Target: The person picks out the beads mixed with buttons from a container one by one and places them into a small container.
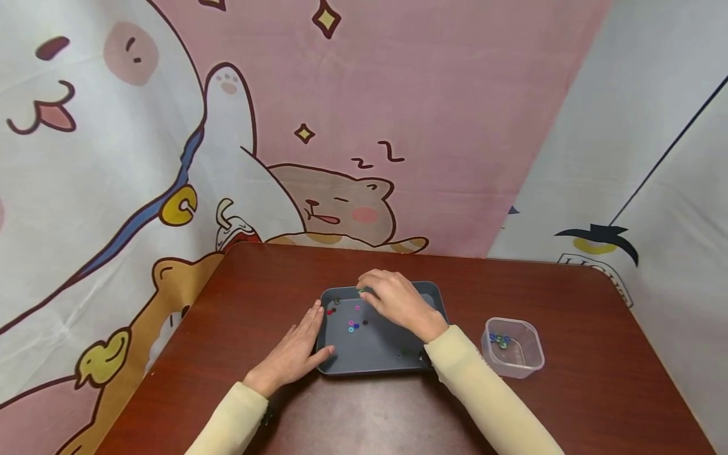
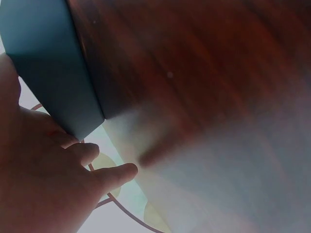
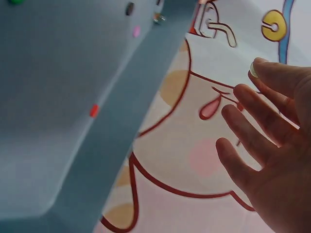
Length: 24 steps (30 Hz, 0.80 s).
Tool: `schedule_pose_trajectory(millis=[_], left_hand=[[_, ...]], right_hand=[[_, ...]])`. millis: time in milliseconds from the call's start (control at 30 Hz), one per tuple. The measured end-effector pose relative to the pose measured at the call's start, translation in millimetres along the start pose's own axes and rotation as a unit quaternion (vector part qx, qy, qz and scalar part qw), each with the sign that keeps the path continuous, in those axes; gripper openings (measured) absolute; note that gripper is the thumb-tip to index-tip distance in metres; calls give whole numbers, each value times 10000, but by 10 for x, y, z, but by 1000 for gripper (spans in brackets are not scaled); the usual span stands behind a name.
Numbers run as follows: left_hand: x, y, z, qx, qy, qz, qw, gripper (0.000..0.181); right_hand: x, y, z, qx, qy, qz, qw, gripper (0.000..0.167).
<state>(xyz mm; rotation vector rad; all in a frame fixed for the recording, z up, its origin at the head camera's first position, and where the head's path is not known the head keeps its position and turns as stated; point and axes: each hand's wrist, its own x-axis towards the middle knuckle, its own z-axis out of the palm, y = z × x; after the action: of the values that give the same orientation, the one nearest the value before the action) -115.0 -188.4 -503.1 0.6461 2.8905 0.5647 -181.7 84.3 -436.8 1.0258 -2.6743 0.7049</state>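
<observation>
A dark grey tray (image 1: 375,351) lies on the table with several small coloured beads (image 1: 354,325) scattered in it. Along the tray's left rim my left hand (image 1: 296,347) rests with straight fingers, its thumb over the near left corner. Above the tray's far side, my right hand (image 1: 398,300) pinches a small greenish glass marble (image 1: 361,291) between thumb and index finger. The right wrist view shows that marble (image 3: 253,69) as a pale sliver at the fingertips, while the other fingers are spread. The right forearm covers part of the tray's right side.
A clear plastic box (image 1: 514,366) stands right of the tray, with several blue and green glass marbles (image 1: 500,340) inside. Red-brown wood forms the tabletop (image 1: 273,272). Behind it hangs a cartoon-printed cloth (image 1: 455,126).
</observation>
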Motion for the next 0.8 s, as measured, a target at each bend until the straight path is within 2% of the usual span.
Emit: schedule_pose_trajectory(millis=[400,800], left_hand=[[-6,11,-7,-82,60,42,9999,91],[-4,-10,13,-114,83,39,9999,92]], right_hand=[[-153,-48,-400,-217,501,-42,9985,15],[-403,-42,-690,-375,826,-77,9958,16]])
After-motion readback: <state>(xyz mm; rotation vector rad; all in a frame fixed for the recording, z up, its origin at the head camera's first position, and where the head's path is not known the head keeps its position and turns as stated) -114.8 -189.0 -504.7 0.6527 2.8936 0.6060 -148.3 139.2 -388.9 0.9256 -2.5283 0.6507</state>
